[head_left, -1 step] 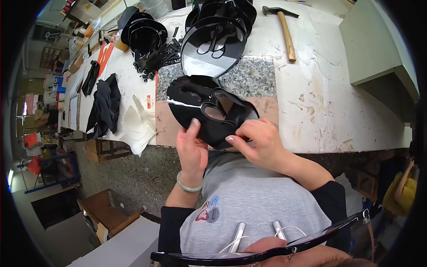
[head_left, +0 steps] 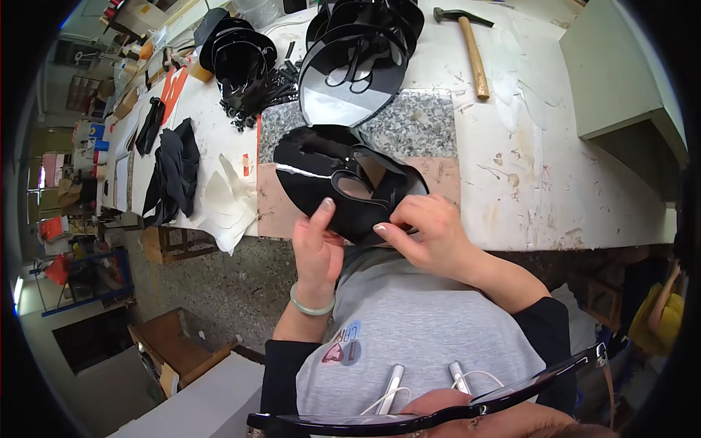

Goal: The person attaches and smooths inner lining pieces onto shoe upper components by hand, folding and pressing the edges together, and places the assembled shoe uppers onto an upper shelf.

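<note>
A glossy black shoe upper, with a cut-out opening and a curved strap, is held at the near edge of the worktable. My left hand grips its lower left edge, thumb on top and the other fingers underneath, partly hidden. At the lower right edge my right hand pinches the same piece between thumb and curled fingers. Just beyond lies a stack of similar black uppers, the front one showing a pale grey inner face. Both hands stay close to my body.
Under the work lie a speckled stone slab and a pinkish board. A hammer rests far right, near a pale cabinet. To the left are more black pieces, black fabric and white sheets.
The view has shifted very slightly. Both hands keep the same hold on the shoe upper, and nothing else has visibly moved.
</note>
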